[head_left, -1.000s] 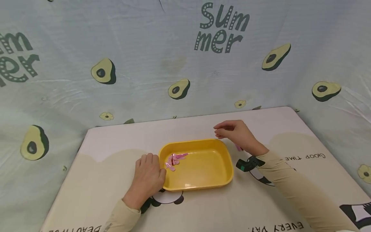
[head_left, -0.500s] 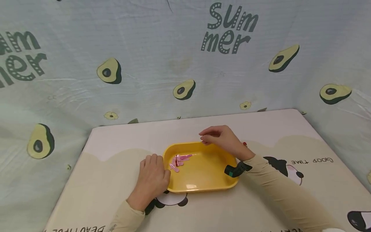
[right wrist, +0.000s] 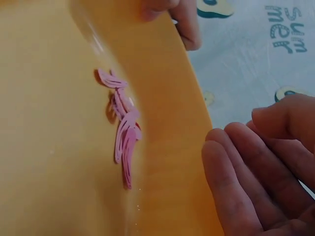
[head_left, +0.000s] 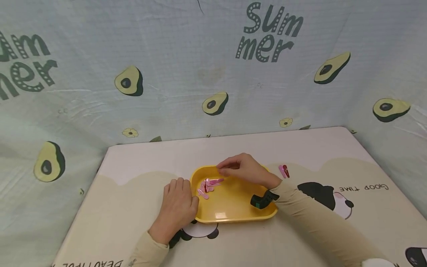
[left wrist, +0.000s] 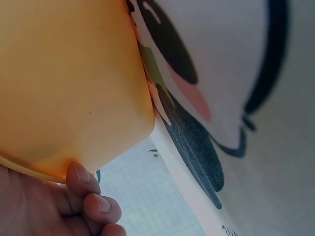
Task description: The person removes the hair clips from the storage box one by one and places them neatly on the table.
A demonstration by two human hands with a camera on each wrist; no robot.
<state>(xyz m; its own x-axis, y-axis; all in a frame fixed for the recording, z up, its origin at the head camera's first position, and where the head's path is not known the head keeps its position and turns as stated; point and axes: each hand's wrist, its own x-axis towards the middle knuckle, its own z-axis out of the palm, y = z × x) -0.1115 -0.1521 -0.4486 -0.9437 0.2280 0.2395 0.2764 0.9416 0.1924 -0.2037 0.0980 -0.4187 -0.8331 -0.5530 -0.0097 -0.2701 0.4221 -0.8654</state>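
Head: left hand grips tray rim; right hand over tray; two clips on desk, only here.
Left wrist: tray's outer wall.
Right wrist: clip pile in tray; right hand loosely curled, holding nothing.
Since 1 s ago: right hand moved left, two clips uncovered.

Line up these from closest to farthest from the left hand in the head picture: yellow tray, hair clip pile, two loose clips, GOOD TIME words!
1. Yellow tray: the left hand holds its left rim.
2. Hair clip pile: inside the tray, toward its left end.
3. Two loose clips: on the tabletop, right of the tray.
4. GOOD TIME words: printed farther right.
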